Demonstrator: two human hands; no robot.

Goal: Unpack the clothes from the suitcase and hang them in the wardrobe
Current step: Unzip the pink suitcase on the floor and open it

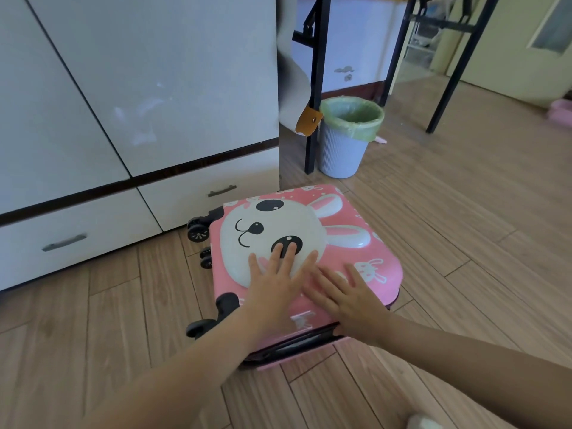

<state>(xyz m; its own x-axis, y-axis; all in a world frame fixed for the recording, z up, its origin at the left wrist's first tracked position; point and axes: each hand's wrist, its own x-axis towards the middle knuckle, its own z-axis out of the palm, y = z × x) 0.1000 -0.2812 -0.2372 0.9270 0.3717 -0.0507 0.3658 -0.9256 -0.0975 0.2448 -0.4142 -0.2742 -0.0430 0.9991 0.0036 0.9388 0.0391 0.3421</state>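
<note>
Fingers (288, 253) of the left hand (274, 284) and right hand (351, 297) are lying straight, gripping nothing, pressing the suitcase (379, 252) beneath them. Its glossy pink shell is bulging into a rounded white rabbit face (278, 226) under the left hand.

place: home bedroom | cues: white wardrobe (139, 88) with drawers, wood-plank floor (464, 243), lined wastebasket (348, 137)

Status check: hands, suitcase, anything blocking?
Both open: left hand, right hand flat on pink suitcase. It lies on floor, lid down, no clothes out. Beyond it, wardrobe doors shut; bin stands apart.
</note>
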